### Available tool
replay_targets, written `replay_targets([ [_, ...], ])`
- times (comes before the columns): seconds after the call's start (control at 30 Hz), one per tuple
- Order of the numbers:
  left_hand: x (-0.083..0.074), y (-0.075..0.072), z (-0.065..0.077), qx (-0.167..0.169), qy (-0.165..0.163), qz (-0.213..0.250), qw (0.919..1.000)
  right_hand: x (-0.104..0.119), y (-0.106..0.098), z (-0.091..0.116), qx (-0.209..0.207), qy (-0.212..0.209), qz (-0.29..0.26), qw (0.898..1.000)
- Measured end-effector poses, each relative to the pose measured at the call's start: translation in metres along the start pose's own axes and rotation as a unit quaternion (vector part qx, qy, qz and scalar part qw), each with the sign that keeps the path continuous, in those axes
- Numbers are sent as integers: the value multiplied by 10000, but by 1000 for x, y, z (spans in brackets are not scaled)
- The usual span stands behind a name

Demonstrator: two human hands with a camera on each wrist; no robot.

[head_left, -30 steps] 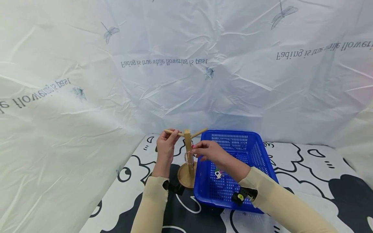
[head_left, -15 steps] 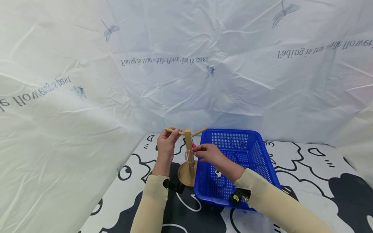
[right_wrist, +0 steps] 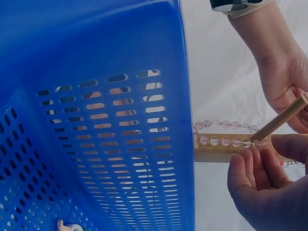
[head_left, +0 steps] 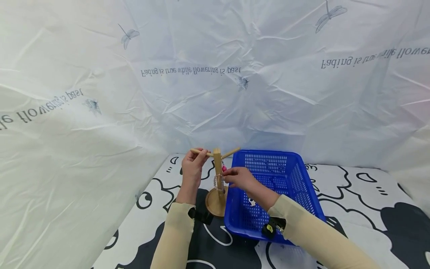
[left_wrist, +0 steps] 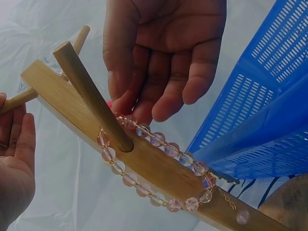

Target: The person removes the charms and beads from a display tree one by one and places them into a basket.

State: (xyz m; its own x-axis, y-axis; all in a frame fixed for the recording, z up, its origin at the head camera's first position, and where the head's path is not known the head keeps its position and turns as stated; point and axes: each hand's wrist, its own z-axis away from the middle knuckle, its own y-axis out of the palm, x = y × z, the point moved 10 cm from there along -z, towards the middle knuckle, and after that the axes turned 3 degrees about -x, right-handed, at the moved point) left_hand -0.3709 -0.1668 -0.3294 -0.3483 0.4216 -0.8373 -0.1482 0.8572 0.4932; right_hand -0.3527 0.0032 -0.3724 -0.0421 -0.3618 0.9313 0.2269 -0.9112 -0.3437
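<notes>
A wooden stand with a round base stands upright, pegs jutting from its post. My left hand grips one of the upper pegs. Around a lower peg hangs a bracelet of clear and pale pink beads, with a short chain and a bead at its end. My right hand is right of the post and pinches the bracelet's upper end between thumb and finger; the fingertips partly hide it. A bright pink beaded item hangs from the post's far right side, just above that hand.
A blue perforated basket stands right beside the stand, under my right forearm. Inside it lies a small white figure, partly covered by the arm. The tabletop cover has a black and white cartoon print. A white plastic sheet hangs behind.
My right hand has come slightly lower beside the post, and the pink item above it shows more. The left hand keeps its grip on the peg.
</notes>
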Motion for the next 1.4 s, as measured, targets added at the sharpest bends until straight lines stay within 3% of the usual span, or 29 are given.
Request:
replay_targets([
  [0.57, 0, 0, 0, -16, 4, -15, 10000, 1, 6, -1, -22, 98, 94, 9999],
  [1.4, 2, 0, -1, 1, 37, -50, 10000, 7, 7, 6, 230, -284, 83, 9993],
])
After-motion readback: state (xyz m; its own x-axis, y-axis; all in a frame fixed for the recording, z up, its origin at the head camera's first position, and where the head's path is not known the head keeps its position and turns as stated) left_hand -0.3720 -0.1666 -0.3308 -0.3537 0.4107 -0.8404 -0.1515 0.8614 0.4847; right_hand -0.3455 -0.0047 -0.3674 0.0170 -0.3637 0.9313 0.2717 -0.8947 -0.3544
